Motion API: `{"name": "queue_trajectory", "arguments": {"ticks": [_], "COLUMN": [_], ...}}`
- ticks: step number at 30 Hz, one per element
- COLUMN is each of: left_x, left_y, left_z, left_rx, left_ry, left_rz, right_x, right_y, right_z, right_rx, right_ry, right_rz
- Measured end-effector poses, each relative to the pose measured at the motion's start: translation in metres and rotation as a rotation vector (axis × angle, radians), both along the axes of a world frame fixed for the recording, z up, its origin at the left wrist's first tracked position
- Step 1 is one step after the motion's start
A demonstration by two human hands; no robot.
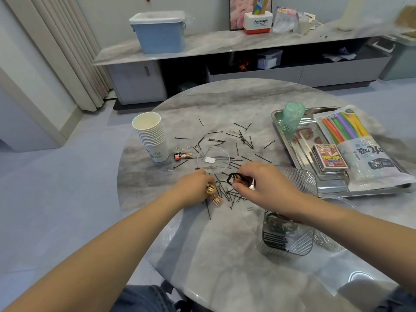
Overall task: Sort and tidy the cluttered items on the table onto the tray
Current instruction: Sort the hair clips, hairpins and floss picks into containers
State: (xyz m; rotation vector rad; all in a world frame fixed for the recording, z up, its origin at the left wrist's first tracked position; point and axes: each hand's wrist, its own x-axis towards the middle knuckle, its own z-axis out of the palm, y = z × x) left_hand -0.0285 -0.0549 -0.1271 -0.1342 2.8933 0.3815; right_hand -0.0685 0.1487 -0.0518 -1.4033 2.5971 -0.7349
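Head view: my left hand (193, 188) curls around a gold clip (211, 189) amid scattered bobby pins (244, 138) on the counter (225, 244). My right hand (265, 183) pinches what looks like a black hair tie (233, 177). The tray (299, 149) sits far right.

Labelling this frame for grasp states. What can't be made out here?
Head view only:
- Left hand: a gold clip shows at its fingers, grip hidden by the hand.
- Right hand: dark hair clip partly covered by fingers.
- Ribbed clear container: contents blurred behind the forearm.
- Tray: right edge distorted.
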Motion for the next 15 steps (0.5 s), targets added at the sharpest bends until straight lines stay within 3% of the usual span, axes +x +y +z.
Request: {"name": "queue_trajectory", "arguments": {"ticks": [6, 11, 15], "left_x": [-0.003, -0.007, -0.016], "left_y": [0.001, -0.019, -0.049], "left_z": [0.0, 0.018, 0.03], "left_rx": [-0.022, 0.289, 0.414], "left_ry": [-0.039, -0.019, 0.011], "left_rz": [-0.056, 0.164, 0.342], "right_x": [-0.001, -0.005, -0.008], "right_y": [-0.004, -0.012, -0.02], "right_z": [0.001, 0.003, 0.004], "right_rx": [0.012, 0.032, 0.001], "right_ry": [-0.025, -0.048, -0.084], "right_rz": [-0.017, -0.043, -0.054]}}
